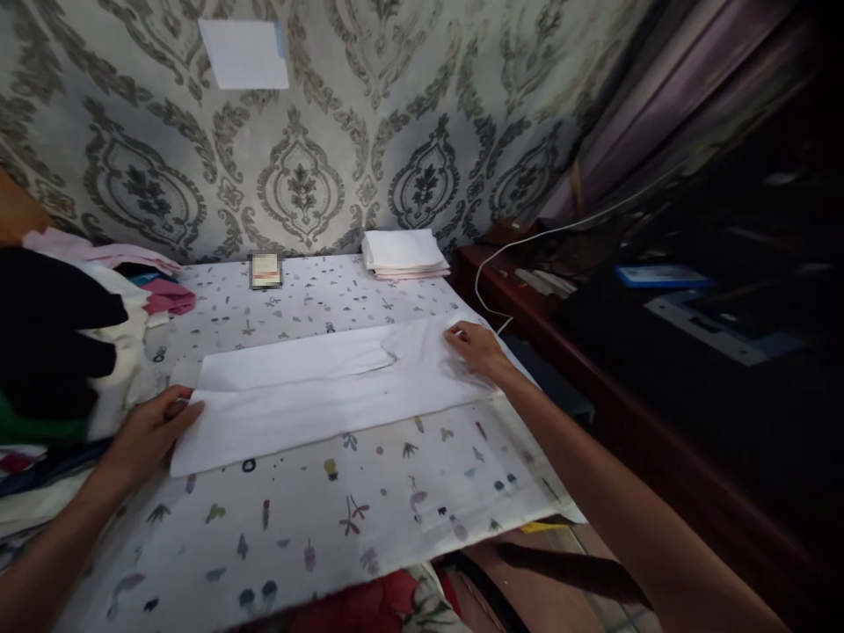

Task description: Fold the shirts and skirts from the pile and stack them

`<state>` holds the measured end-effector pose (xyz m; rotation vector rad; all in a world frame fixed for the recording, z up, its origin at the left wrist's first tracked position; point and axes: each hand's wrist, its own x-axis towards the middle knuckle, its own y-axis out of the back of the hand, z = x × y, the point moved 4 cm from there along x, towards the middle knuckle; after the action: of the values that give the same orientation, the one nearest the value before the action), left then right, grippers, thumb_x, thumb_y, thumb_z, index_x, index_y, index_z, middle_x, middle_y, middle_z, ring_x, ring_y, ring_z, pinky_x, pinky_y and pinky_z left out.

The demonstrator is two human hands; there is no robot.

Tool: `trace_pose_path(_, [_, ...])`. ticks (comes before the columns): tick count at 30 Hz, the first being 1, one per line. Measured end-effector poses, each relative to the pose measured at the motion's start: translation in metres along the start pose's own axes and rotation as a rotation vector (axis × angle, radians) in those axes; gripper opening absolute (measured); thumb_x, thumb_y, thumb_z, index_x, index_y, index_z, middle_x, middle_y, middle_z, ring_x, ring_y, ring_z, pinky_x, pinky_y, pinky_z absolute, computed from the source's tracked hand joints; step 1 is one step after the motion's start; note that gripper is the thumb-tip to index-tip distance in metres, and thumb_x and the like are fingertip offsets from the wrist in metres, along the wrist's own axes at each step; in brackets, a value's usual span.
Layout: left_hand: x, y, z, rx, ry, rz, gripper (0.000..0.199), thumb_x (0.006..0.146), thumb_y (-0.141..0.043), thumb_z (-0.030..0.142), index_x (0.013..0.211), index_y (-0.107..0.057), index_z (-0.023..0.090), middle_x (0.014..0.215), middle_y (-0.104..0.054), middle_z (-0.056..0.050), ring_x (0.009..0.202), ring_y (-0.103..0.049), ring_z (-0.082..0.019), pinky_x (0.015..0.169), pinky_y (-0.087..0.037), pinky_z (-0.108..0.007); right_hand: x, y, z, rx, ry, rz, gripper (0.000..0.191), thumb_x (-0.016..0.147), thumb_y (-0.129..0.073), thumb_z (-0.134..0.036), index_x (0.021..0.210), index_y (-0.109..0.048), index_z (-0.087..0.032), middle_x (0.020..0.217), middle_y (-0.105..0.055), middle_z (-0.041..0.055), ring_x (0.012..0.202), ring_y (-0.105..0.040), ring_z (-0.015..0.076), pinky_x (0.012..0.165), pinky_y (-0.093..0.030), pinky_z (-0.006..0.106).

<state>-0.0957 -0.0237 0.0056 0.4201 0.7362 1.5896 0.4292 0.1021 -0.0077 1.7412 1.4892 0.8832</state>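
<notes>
A white garment [316,400] lies stretched sideways across the patterned sheet, folded into a long strip. Two layered lengths run along it, and some wrinkles gather near its right end. My left hand [155,426] grips its left edge between thumb and fingers. At the opposite end, my right hand [476,352] pinches the fabric with curled fingers. Behind the garment, near the wall, sits a neat stack of folded white cloth [404,252], with a pinkish layer at the bottom.
Heaped clothes [53,334] in black, pink, white and green crowd the left side. A small blurred-out card [265,271] rests by the wall. On the right, a dark red wooden desk [478,264] carries a white cable [560,230] and a blue-edged item [663,277].
</notes>
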Motion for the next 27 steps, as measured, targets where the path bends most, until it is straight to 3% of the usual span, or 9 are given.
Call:
trace_pose_path(2, [0.0, 0.006, 0.004, 0.3, -0.078, 0.057, 0.043, 0.081, -0.049, 0.062, 0.1, -0.059, 0.024, 0.073, -0.066, -0.002, 0.064, -0.06, -0.023, 0.053, -0.044, -0.031, -0.009, 0.008, 0.013, 0.061, -0.027, -0.037, 0.022, 0.089, -0.055, -0.035, 0.081, -0.068, -0.019, 0.071, -0.07, 0.005, 0.063, -0.061, 0.018, 0.06, -0.042, 0.028])
trace_pose_path(4, [0.001, 0.008, 0.018, 0.588, -0.136, 0.141, 0.043, 0.088, -0.041, 0.056, 0.11, -0.057, 0.023, 0.094, -0.069, -0.007, 0.08, -0.065, -0.03, 0.061, -0.048, -0.037, -0.019, 0.016, 0.027, 0.116, -0.076, -0.071, 0.03, 0.095, -0.046, -0.037, 0.084, -0.068, -0.019, 0.065, -0.069, 0.0041, 0.057, -0.061, 0.017, 0.057, -0.044, 0.026])
trace_pose_path(7, [0.007, -0.011, 0.065, 0.68, -0.276, 0.145, 0.045, 0.094, -0.032, 0.05, 0.119, -0.052, 0.018, 0.117, -0.063, -0.013, 0.097, -0.065, -0.032, 0.074, -0.051, -0.042, -0.036, 0.027, 0.045, 0.145, -0.12, -0.061, 0.038, 0.098, -0.036, -0.036, 0.091, -0.069, -0.018, 0.065, -0.07, 0.0038, 0.056, -0.063, 0.0156, 0.056, -0.046, 0.025])
trace_pose_path(10, [0.019, -0.061, 0.134, 0.473, -0.529, -0.027, 0.042, 0.094, -0.033, 0.049, 0.12, -0.05, 0.02, 0.114, -0.065, -0.009, 0.096, -0.065, -0.026, 0.081, -0.051, -0.037, -0.05, 0.036, 0.056, 0.136, -0.131, -0.008, 0.039, 0.097, -0.039, -0.038, 0.082, -0.07, -0.018, 0.071, -0.071, 0.0049, 0.063, -0.063, 0.0156, 0.06, -0.046, 0.024])
trace_pose_path(13, [0.037, -0.133, 0.201, 0.337, -0.767, -0.286, 0.038, 0.096, -0.035, 0.046, 0.12, -0.054, 0.024, 0.113, -0.066, -0.008, 0.102, -0.064, -0.025, 0.08, -0.05, -0.034, -0.06, 0.04, 0.059, 0.094, -0.085, -0.007, 0.026, 0.088, -0.058, -0.039, 0.074, -0.069, -0.02, 0.073, -0.07, 0.0029, 0.068, -0.062, 0.0162, 0.062, -0.044, 0.025])
trace_pose_path(17, [0.068, -0.221, 0.265, 0.31, -0.995, -0.374, 0.035, 0.097, -0.032, 0.027, 0.118, -0.058, 0.019, 0.114, -0.065, -0.011, 0.106, -0.06, -0.024, 0.092, -0.046, -0.038, -0.069, 0.04, 0.057, -0.005, -0.063, 0.012, 0.018, 0.073, -0.075, -0.034, 0.084, -0.07, -0.021, 0.086, -0.07, 0.0031, 0.076, -0.062, 0.0166, 0.068, -0.046, 0.025])
trace_pose_path(20, [0.086, -0.269, 0.288, 0.408, -1.069, -0.419, 0.037, 0.092, -0.034, 0.015, 0.118, -0.061, 0.018, 0.12, -0.062, -0.012, 0.115, -0.053, -0.027, 0.098, -0.042, -0.04, -0.072, 0.04, 0.056, -0.031, -0.098, 0.032, 0.023, 0.07, -0.077, -0.032, 0.089, -0.07, -0.021, 0.093, -0.068, 0.0043, 0.079, -0.061, 0.0165, 0.072, -0.047, 0.026])
trace_pose_path(22, [0.095, -0.287, 0.294, 0.455, -1.088, -0.466, 0.035, 0.088, -0.04, 0.012, 0.113, -0.063, 0.019, 0.118, -0.062, -0.012, 0.113, -0.052, -0.027, 0.098, -0.041, -0.04, -0.074, 0.04, 0.055, -0.024, -0.09, 0.013, 0.024, 0.07, -0.077, -0.033, 0.089, -0.069, -0.02, 0.095, -0.066, 0.0044, 0.079, -0.06, 0.0162, 0.073, -0.046, 0.027])
trace_pose_path(27, [0.108, -0.291, 0.296, 0.455, -1.081, -0.47, 0.013, 0.084, -0.049, 0.016, 0.087, -0.061, 0.019, 0.097, -0.061, -0.01, 0.101, -0.052, -0.026, 0.089, -0.042, -0.037, -0.076, 0.045, 0.054, 0.025, -0.044, -0.039, 0.014, 0.072, -0.072, -0.026, 0.084, -0.067, -0.019, 0.09, -0.063, 0.0026, 0.073, -0.057, 0.0145, 0.069, -0.043, 0.026])
